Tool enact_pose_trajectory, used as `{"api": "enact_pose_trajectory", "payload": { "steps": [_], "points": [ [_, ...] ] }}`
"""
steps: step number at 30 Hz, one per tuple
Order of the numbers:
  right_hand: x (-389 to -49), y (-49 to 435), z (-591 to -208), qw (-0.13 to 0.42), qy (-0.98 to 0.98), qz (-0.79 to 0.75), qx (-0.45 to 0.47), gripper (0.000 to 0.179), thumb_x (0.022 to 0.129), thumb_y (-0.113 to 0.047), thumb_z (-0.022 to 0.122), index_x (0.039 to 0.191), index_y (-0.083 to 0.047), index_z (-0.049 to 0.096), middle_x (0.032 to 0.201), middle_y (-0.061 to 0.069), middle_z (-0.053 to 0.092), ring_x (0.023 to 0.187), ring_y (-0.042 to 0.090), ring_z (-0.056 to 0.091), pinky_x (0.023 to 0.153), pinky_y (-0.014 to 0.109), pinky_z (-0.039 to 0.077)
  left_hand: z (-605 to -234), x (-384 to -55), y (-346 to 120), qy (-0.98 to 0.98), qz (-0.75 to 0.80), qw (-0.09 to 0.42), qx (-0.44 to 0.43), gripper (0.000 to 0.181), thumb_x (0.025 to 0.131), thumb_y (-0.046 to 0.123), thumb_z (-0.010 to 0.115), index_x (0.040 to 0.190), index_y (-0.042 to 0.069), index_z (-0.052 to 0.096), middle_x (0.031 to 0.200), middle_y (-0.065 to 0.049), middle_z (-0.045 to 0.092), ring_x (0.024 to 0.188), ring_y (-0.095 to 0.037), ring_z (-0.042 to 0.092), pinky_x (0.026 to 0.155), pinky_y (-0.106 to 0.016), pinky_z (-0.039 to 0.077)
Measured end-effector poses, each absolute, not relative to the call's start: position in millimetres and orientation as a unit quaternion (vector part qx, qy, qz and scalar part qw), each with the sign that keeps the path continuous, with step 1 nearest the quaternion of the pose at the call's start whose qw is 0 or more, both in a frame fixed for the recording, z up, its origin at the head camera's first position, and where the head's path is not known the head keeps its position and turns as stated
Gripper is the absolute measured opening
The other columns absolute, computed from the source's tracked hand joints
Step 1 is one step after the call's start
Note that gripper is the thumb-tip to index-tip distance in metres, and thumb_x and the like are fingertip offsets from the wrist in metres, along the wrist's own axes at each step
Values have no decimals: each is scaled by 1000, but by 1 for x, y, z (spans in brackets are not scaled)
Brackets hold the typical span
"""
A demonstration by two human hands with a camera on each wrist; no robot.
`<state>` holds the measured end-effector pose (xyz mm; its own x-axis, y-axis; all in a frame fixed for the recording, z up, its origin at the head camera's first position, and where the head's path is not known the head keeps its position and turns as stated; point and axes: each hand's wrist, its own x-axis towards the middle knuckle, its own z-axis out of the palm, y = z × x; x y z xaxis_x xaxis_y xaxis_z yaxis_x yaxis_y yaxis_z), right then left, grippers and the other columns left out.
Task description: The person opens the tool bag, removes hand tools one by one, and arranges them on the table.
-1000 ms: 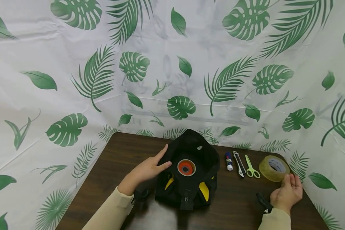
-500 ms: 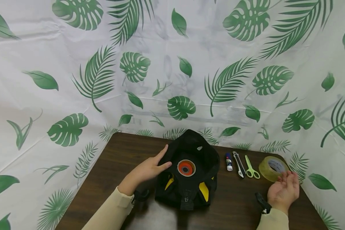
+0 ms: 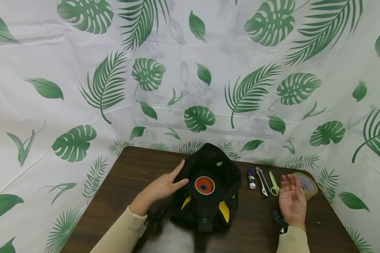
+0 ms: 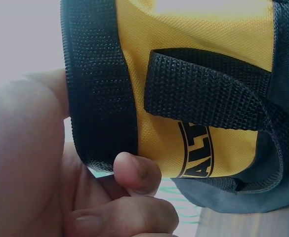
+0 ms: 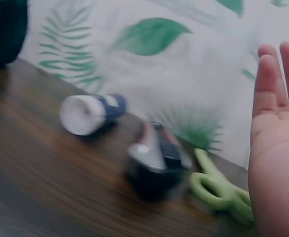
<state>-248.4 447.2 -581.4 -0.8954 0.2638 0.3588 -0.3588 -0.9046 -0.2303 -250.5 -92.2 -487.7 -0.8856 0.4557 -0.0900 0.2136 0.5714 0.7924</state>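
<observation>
Head view: my empty right grip (image 3: 292, 201), seemingly free for work, has swung toward the bag (image 3: 221, 192) my left grip (image 3: 159, 189) holds.

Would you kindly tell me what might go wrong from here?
In the head view, the open right hand partly covers the green scissors and the clear tape roll, so it might knock either when it moves.

The utility knife lies past the scissors; I cannot tell whether its blade is out, so a careless grab might cut.

The left hand grips only one side of the black bag, so the bag might shift or tip if bumped.
</observation>
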Motion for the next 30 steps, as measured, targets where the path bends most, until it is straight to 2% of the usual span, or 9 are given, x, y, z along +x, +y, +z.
{"api": "enact_pose_trajectory", "payload": {
  "steps": [6, 10, 17, 23, 26, 30],
  "points": [
    [-260, 413, -581, 82, -184, 961, 189, 49, 119, -13, 25, 161, 3, 45, 145, 23, 62, 139, 37, 61, 119, 40, 50, -487, -251, -92, 874, 424, 144, 191, 85, 107, 71, 52, 174, 46, 6, 177, -9, 35, 154, -39, 51, 126, -65, 38],
    [-265, 395, -584, 25, -208, 951, 229, 54, 119, -13, 16, 165, 4, 38, 151, 23, 58, 147, 38, 56, 126, 39, 45, -486, -250, -93, 873, 423, 146, 193, 86, 107, 71, 52, 175, 45, 6, 177, -9, 35, 154, -40, 51, 127, -65, 38],
    [-263, 377, -578, -1, -195, 950, 244, 56, 119, -15, 14, 165, 4, 40, 154, 22, 56, 148, 36, 54, 130, 39, 40, -485, -248, -91, 870, 428, 151, 195, 87, 108, 70, 52, 176, 42, 6, 178, -10, 34, 155, -40, 50, 127, -65, 38],
    [-257, 356, -534, -6, -192, 944, 269, 56, 120, -21, 15, 163, 4, 41, 150, 22, 57, 145, 36, 54, 126, 40, 45, -488, -248, -91, 867, 431, 151, 197, 86, 108, 69, 53, 175, 43, 6, 178, -9, 33, 155, -39, 49, 127, -65, 37],
    [-255, 338, -505, -17, -216, 927, 306, 55, 119, -16, 14, 161, 7, 41, 149, 24, 57, 143, 37, 55, 124, 40, 47, -489, -248, -92, 868, 431, 150, 194, 86, 107, 70, 52, 175, 44, 6, 178, -9, 34, 155, -39, 50, 127, -65, 38],
    [-246, 310, -461, -28, -349, 887, 303, 46, 120, -9, 24, 158, 4, 44, 147, 17, 60, 139, 31, 59, 120, 35, 50, -487, -250, -94, 870, 430, 148, 192, 86, 107, 71, 52, 175, 45, 6, 177, -9, 35, 154, -39, 51, 126, -65, 38]
  ]
}}
